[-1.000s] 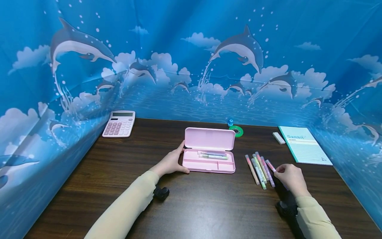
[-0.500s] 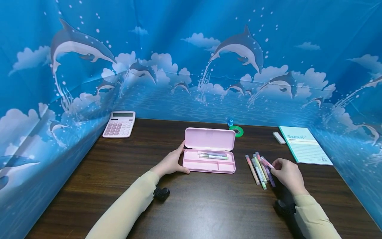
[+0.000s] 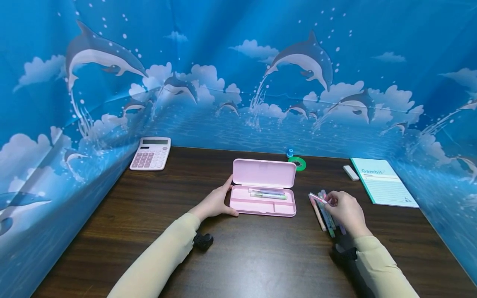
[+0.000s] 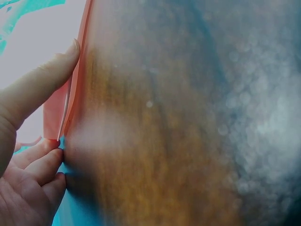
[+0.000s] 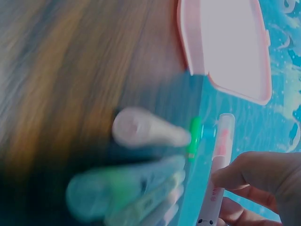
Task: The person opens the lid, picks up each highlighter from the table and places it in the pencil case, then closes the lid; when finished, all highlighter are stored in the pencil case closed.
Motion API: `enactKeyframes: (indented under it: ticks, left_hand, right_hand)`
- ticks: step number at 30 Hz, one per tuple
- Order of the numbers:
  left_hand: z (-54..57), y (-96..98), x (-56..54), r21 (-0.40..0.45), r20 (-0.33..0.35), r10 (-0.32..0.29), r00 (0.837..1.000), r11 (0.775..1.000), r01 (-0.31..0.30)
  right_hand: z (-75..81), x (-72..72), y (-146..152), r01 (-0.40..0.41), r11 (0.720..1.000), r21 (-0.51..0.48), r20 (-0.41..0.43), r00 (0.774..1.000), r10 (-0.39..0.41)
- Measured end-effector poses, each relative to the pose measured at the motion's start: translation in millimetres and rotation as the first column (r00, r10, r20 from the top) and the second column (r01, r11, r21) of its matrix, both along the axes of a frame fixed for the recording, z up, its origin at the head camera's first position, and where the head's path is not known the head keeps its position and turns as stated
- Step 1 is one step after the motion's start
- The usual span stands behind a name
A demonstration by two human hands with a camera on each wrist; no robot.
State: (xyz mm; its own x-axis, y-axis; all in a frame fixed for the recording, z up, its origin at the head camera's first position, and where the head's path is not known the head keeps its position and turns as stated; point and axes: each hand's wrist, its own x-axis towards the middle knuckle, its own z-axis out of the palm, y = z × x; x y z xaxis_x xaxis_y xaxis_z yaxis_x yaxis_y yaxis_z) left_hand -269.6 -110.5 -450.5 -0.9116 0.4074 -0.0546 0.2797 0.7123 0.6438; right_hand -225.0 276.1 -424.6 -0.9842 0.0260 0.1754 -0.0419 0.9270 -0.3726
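A pink pencil case (image 3: 253, 205) lies with its lid up, pens (image 3: 268, 196) in its back compartment. My left hand (image 3: 214, 203) holds the case's left end, thumb at the front corner and fingers at the back. In the left wrist view the thumb presses along the pink edge. Between thumb and fingers, my right hand (image 3: 346, 212) pinches a pink marker (image 5: 220, 162) with a clear cap. It is held over several loose markers (image 3: 317, 213) lying side by side on the table, partly hidden by the hand.
Behind the case stand a green tape roll (image 3: 300, 164) and a small blue object (image 3: 290, 153). A white eraser (image 3: 351, 173) and a notepad (image 3: 385, 182) lie at the back right, a calculator (image 3: 150, 154) at the back left. A dolphin-print curtain (image 3: 238, 82) borders the dark table (image 3: 253, 256).
My right hand has lifted the pink marker from the right side of the group and carried it left over the other markers. The left hand stays on the case.
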Motion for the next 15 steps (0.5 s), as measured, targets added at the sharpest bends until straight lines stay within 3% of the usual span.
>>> enactKeyframes:
  ticks: [9,15]
  left_hand:
    - [-0.1,0.6,-0.1,0.010,0.002,-0.001,1.000,1.000,0.001]
    - [-0.9,0.9,-0.4,-0.001,0.003,0.007,1.000,1.000,-0.007]
  right_hand:
    - [3.5,-11.0,-32.4,-0.048,0.998,-0.027,0.034,0.998,0.049]
    - [1.9,-17.6,-54.5,-0.129,0.991,-0.034,0.009,0.992,0.129]
